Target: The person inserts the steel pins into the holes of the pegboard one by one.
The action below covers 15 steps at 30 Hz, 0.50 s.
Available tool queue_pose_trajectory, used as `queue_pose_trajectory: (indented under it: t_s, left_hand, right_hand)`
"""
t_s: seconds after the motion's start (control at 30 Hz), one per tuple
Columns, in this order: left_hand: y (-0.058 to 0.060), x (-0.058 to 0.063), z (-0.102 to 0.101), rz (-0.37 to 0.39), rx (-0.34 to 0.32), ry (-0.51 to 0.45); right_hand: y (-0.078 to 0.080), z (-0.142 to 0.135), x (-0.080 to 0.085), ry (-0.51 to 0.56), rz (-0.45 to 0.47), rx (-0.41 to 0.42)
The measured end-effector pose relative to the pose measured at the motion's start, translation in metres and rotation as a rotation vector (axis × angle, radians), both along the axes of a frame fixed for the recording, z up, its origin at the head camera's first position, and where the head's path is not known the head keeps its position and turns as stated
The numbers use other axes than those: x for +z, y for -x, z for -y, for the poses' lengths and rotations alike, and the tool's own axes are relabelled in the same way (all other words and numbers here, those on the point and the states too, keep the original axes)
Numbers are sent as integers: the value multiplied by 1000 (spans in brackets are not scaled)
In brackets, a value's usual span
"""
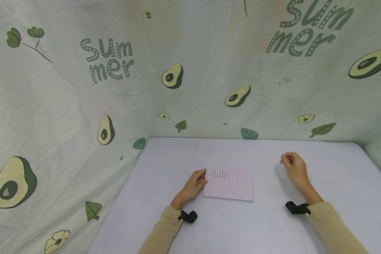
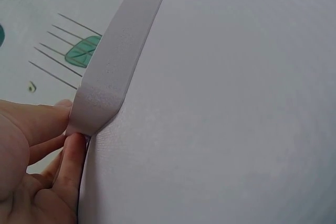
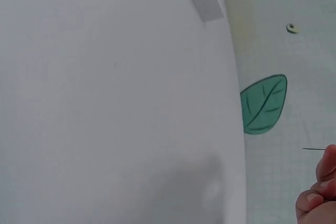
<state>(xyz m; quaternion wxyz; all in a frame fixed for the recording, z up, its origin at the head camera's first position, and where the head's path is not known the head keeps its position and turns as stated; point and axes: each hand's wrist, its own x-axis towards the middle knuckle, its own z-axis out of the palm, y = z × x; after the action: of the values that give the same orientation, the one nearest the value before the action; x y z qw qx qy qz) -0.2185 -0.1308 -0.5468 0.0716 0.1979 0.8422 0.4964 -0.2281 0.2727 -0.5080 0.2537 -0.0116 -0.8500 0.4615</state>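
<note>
A white board point(image 1: 228, 190) with a grid of small dots lies on the table, its thick side facing the left wrist view. Several thin needles point(image 1: 219, 173) stand upright in a row near its far left corner; in the left wrist view these needles point(image 2: 63, 59) stick out past the board's edge point(image 2: 113, 59). My left hand point(image 1: 193, 183) holds the board's left side, thumb and fingers point(image 2: 73, 166) at its corner. Off to the right, above the table, my right hand point(image 1: 294, 169) pinches a single thin needle point(image 3: 313, 149) between thumb and fingertips.
The white table point(image 1: 177, 151) ends at a cloth backdrop point(image 1: 203, 46) printed with avocados and leaves. Faint thin marks lie on the table right of my right hand, too small to identify. Each wrist carries a black camera point(image 1: 296, 208).
</note>
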Motion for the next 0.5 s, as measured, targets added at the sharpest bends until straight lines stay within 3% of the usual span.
queue_pose_trajectory:
  t_s: [0.27,0.5]
  left_hand:
    - [0,0,0,-15,-1,5]
    - [1,-2,-1,-12,-4,-6]
  right_hand:
    - [-2,25,3,-9,2,136]
    - [-4,51,1,19,6,187]
